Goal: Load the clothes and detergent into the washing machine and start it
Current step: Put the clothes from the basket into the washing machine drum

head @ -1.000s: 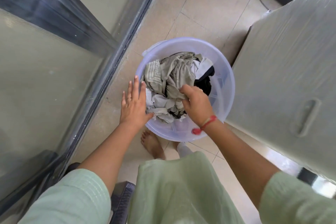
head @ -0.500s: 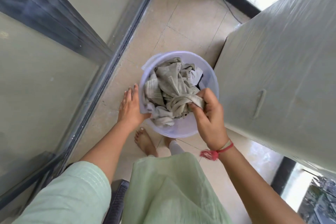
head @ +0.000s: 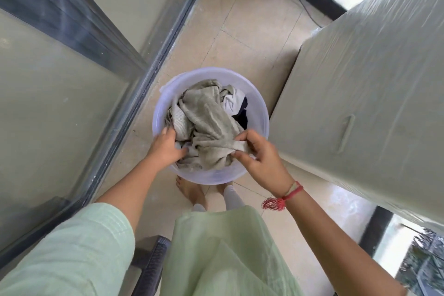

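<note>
My left hand [head: 165, 149] digs into the clothes [head: 206, 122] at the tub's [head: 262, 108] near-left rim, fingers curled round a bunch. My right hand [head: 262, 163] pinches a grey fold at the near-right rim. 2 grips, so the heap lifts whole toward the covered machine [head: 360, 94] beside the tub.

Pale lilac tub [head: 260, 113]; grey-beige cloth [head: 206, 125], white garment [head: 231, 103], dark garment [head: 243, 115]; red wrist thread [head: 283, 199]; mint-green sleeve [head: 79, 247].

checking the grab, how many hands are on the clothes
2. The left hand grips the clothes on the tub's near left; the right hand pinches a grey cloth on its near right.
</note>
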Available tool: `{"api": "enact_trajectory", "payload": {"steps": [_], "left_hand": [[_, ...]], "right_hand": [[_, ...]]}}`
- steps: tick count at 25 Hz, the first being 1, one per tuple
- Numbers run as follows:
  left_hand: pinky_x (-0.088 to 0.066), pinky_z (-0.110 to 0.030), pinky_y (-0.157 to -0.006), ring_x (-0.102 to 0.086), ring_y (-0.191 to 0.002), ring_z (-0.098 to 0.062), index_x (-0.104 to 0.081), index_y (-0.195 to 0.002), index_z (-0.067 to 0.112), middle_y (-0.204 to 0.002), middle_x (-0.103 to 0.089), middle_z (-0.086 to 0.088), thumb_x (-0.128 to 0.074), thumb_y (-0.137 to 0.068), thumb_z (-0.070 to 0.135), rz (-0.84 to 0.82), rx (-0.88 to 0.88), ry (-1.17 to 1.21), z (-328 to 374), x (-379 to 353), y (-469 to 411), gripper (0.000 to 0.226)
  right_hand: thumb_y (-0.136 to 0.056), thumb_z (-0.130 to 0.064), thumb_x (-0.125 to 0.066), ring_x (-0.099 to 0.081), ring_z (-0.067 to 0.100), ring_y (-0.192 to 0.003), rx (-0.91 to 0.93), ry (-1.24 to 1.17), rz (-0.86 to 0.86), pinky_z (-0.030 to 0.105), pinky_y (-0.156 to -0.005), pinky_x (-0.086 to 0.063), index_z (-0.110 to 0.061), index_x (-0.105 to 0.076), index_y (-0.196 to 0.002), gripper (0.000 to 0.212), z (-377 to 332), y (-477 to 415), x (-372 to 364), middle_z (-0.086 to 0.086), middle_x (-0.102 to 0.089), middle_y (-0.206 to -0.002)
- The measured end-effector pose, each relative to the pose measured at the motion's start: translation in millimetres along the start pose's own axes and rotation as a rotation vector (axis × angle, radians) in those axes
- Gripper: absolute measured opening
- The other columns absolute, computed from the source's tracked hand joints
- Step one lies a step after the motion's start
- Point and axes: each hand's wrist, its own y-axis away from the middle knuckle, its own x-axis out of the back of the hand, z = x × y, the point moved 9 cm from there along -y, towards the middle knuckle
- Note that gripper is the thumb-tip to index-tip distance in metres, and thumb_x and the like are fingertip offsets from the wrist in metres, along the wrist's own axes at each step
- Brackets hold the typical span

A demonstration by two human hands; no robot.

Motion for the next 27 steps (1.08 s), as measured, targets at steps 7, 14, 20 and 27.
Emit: {"api": "enact_trajectory", "payload": {"steps": [7,14,20,27], "left_hand": [[-0.04,-0.034,-0.081,-0.057,-0.103,-0.036,-0.055,-0.109,0.001,-0.108,-0.061,-0.022,-0.046,-0.098,0.028,0.362,0.269,0.648,-29.2,15.9,25.9,0.031],[-0.039,-0.037,-0.053,-0.059,-0.063,-0.043,-0.057,-0.1,0.004,-0.066,-0.06,-0.025,-0.061,-0.089,0.034,0.455,-0.018,0.049,32.1,54.5,52.5,0.032],[-0.03,-0.023,-0.035,-0.054,-0.038,-0.029,-0.057,-0.081,0.01,-0.049,-0.055,-0.007,-0.077,-0.073,0.018,0.381,-0.36,-0.157,83.2,11.9,91.9,0.024],[-0.045,-0.036,-0.058,-0.059,-0.067,-0.03,-0.059,-0.103,0.011,-0.074,-0.063,-0.01,-0.059,-0.086,0.009,0.423,-0.022,0.4,15.5,-0.9,96.0,0.017]], "right_hand": [[-0.078,0.005,-0.047,-0.049,0.03,-0.118,0.037,0.812,-0.564,0.036,-0.095,-0.042,-0.01,-0.047,-0.131,0.055,63.8,23.3,-88.0,0.012,-0.05,-0.133],[-0.082,0.001,-0.052,-0.052,0.023,-0.109,-0.122,0.263,0.17,0.026,-0.095,-0.04,-0.005,-0.06,-0.112,0.031,72.8,-16.8,-36.9,0.01,-0.054,-0.117],[-0.087,-0.046,-0.06,-0.049,0.021,-0.123,-0.307,0.173,0.004,0.028,-0.098,-0.038,-0.008,-0.051,-0.131,0.059,52.4,-109.2,-25.8,0.008,-0.054,-0.133],[-0.068,-0.072,-0.06,-0.028,0.042,-0.136,-0.429,0.924,-0.6,0.056,-0.103,-0.036,-0.016,-0.021,-0.146,0.104,107.1,-136.2,-135.1,0.015,-0.007,-0.156]]}}
